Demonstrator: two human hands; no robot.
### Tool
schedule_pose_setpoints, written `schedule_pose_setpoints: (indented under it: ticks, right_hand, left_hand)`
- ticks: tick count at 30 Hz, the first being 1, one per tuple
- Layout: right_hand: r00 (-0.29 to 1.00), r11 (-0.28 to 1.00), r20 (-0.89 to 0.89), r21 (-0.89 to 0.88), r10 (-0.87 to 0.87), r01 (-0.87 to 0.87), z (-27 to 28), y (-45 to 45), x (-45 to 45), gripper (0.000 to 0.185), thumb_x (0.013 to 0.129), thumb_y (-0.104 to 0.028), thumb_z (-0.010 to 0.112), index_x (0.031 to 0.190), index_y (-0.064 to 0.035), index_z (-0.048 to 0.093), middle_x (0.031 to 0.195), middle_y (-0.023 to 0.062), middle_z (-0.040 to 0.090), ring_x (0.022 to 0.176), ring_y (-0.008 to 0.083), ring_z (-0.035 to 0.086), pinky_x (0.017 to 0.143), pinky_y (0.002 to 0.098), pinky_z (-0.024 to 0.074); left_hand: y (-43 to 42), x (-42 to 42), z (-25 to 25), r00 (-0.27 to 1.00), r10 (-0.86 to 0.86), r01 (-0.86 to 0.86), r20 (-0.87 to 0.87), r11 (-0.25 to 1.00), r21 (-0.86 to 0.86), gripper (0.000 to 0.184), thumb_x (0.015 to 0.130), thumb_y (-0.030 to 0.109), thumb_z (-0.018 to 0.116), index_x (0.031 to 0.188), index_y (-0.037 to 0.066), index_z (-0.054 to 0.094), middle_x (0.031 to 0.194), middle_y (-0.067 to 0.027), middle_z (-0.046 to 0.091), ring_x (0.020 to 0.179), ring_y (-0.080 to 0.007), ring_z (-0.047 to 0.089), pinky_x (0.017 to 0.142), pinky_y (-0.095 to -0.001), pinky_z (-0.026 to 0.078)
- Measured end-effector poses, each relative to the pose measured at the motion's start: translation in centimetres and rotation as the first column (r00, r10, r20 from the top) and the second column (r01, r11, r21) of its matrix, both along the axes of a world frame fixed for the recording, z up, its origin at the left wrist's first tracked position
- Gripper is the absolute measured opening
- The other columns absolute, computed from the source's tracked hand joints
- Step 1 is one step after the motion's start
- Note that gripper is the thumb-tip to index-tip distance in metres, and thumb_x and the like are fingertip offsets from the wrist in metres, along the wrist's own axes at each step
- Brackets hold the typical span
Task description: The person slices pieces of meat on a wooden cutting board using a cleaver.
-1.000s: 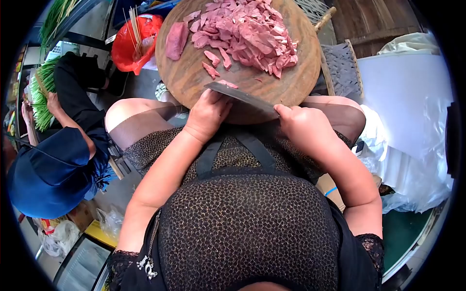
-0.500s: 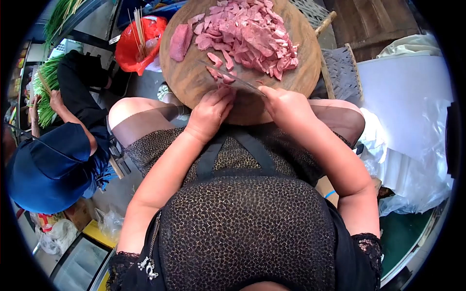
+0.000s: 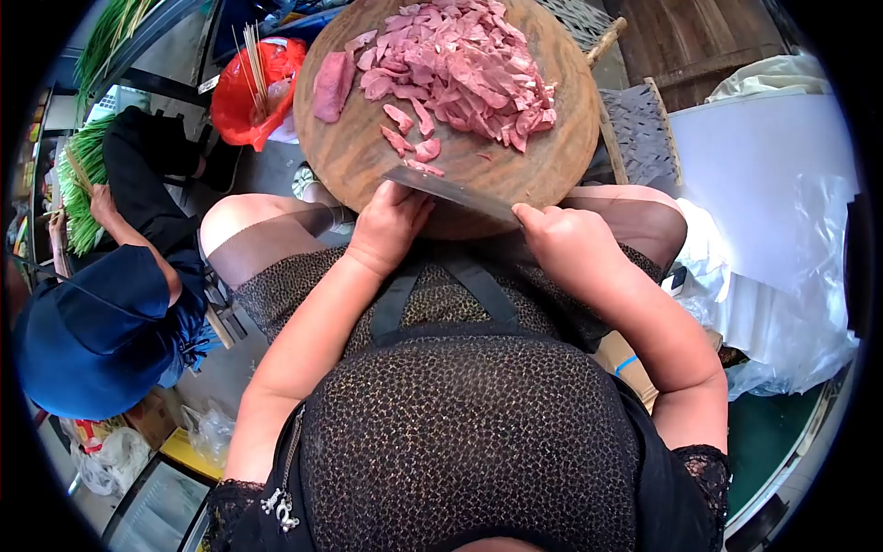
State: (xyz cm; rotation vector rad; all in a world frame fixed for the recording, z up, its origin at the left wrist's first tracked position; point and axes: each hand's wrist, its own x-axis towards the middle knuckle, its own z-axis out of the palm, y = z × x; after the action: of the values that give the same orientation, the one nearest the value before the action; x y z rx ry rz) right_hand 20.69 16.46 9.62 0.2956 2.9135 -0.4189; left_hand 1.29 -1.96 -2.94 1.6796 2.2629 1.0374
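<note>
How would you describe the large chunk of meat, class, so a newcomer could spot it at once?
Find the round board at the top of the view. Near the board's left edge, left of the heap of slices, lies the chunk. It is one thick block, bulkier than any slice beside it.

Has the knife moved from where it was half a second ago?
Yes: against the round wooden board, the knife has moved toward the bottom of the picture, closer to the board's near edge.

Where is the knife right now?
In the head view, the knife is over the near part of the round board, held in the right hand, its tip beside the left hand.
</note>
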Motion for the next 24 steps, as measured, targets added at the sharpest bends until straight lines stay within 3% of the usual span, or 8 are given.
schedule_pose_setpoints:
  ticks: [5,11,12,13,15,18,23,24]
  right_hand:
    - [0.991,0.999,0.131,-0.042,-0.010,0.016,-0.1,-0.1,-2.8,0.009,0.087,-0.009,0.055,0.092,-0.0024,0.058,0.078,0.0186,0.069,0.074,0.0375,0.070,0.063,0.0469,0.0570]
    - [1.000,0.996,0.006,-0.087,0.013,-0.012,-2.9,-0.3,-7.0,0.013,0.087,-0.010,0.052,0.091,-0.0027,0.062,0.080,0.0185,0.070,0.078,0.0354,0.071,0.067,0.0475,0.0571]
    - [0.997,0.992,-0.049,-0.115,-0.052,0.046,-3.8,0.1,-6.9,0.014,0.089,-0.013,0.053,0.093,-0.0041,0.063,0.080,0.0182,0.069,0.078,0.0357,0.071,0.067,0.0475,0.0565]
    - [0.983,0.983,-0.145,-0.162,-0.114,0.090,-4.2,0.3,-6.3,0.022,0.093,-0.018,0.057,0.111,-0.0061,0.063,0.085,0.0195,0.069,0.081,0.0383,0.068,0.070,0.0484,0.0544]
    - [0.977,0.986,-0.171,-0.134,-0.124,0.102,-3.8,0.9,-4.8,0.026,0.093,-0.017,0.059,0.116,-0.0068,0.063,0.085,0.0193,0.069,0.080,0.0386,0.068,0.070,0.0484,0.0545]
    - [0.972,0.992,-0.222,-0.115,-0.082,0.057,-2.3,0.2,-1.8,0.016,0.090,-0.014,0.056,0.101,-0.0056,0.064,0.076,0.0169,0.068,0.072,0.0366,0.069,0.063,0.0477,0.0551]
    - [0.991,0.998,-0.126,-0.039,-0.053,0.048,-0.6,-0.3,1.0,0.015,0.089,-0.013,0.057,0.101,-0.0062,0.064,0.076,0.0165,0.068,0.069,0.0335,0.069,0.060,0.0453,0.0556]
    - [0.995,0.998,-0.088,-0.032,-0.048,0.045,-0.6,-0.3,1.2,0.013,0.089,-0.012,0.056,0.099,-0.0053,0.063,0.076,0.0166,0.068,0.070,0.0341,0.070,0.060,0.0454,0.0559]
  left_hand:
    - [-0.1,-0.3,0.6,0.988,0.004,0.002,-0.153,0.999,0.037,0.039,0.080,0.008,0.073,0.118,0.006,0.068,0.123,-0.0106,0.061,0.118,-0.0309,0.058,0.103,-0.0395,0.048]
    - [-0.3,0.0,0.4,0.988,-0.017,0.022,-0.156,0.999,0.032,0.035,0.082,0.009,0.071,0.117,0.005,0.067,0.116,-0.0108,0.064,0.107,-0.0296,0.062,0.098,-0.0391,0.050]
    - [-0.2,0.1,1.0,0.988,-0.023,0.030,-0.152,0.999,0.041,0.035,0.083,0.009,0.070,0.117,0.005,0.067,0.116,-0.0099,0.064,0.106,-0.0276,0.062,0.096,-0.0370,0.051]
    - [-0.3,0.2,1.2,0.987,-0.023,0.031,-0.159,0.998,0.046,0.035,0.083,0.009,0.070,0.117,0.005,0.067,0.116,-0.0099,0.064,0.106,-0.0276,0.062,0.096,-0.0370,0.051]
    - [-0.3,0.2,1.1,0.971,-0.024,0.042,-0.239,0.997,0.070,0.035,0.083,0.009,0.069,0.118,0.005,0.067,0.116,-0.0086,0.064,0.106,-0.0262,0.063,0.094,-0.0356,0.053]
    - [-0.9,0.5,0.4,0.965,-0.015,0.021,-0.261,1.000,0.022,0.036,0.084,0.009,0.069,0.119,0.005,0.067,0.119,-0.0074,0.063,0.107,-0.0250,0.063,0.093,-0.0349,0.053]
    - [-0.5,0.5,0.5,0.976,0.011,-0.003,-0.218,0.999,0.036,0.036,0.084,0.008,0.069,0.120,0.008,0.067,0.122,-0.0058,0.063,0.107,-0.0251,0.063,0.091,-0.0341,0.054]
    - [-0.5,0.5,0.6,0.978,0.007,0.000,-0.208,0.999,0.035,0.034,0.084,0.009,0.071,0.118,0.006,0.067,0.120,-0.0094,0.064,0.108,-0.0289,0.062,0.093,-0.0362,0.054]
